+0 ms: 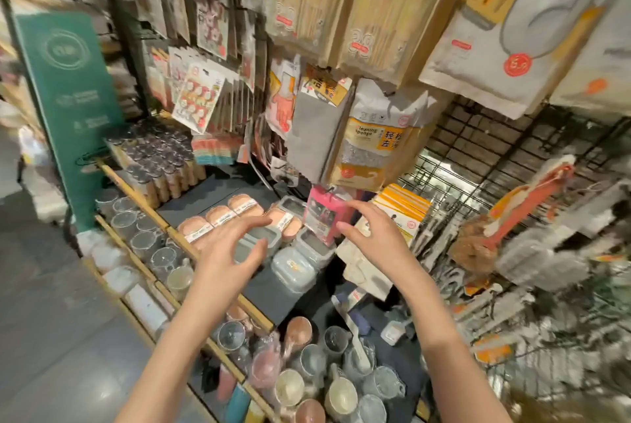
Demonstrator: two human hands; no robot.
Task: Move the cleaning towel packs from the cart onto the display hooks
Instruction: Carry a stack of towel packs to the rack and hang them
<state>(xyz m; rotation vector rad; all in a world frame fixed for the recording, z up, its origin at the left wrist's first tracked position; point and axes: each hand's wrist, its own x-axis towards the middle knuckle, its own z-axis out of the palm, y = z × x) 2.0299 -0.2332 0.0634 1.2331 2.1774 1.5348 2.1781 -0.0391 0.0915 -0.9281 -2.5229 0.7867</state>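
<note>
beside the pink pack, two spread hands

One head-worn wide-angle view looks forward and down along both forearms to the hands. It sits close to a crowded shop shelf, with hanging packs overhead.

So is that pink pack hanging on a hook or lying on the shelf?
Hanging: the pink pack dangles tilted above the containers; its hook is blurred.

Both hands outstretched (fingers spread), holding nothing.
</note>
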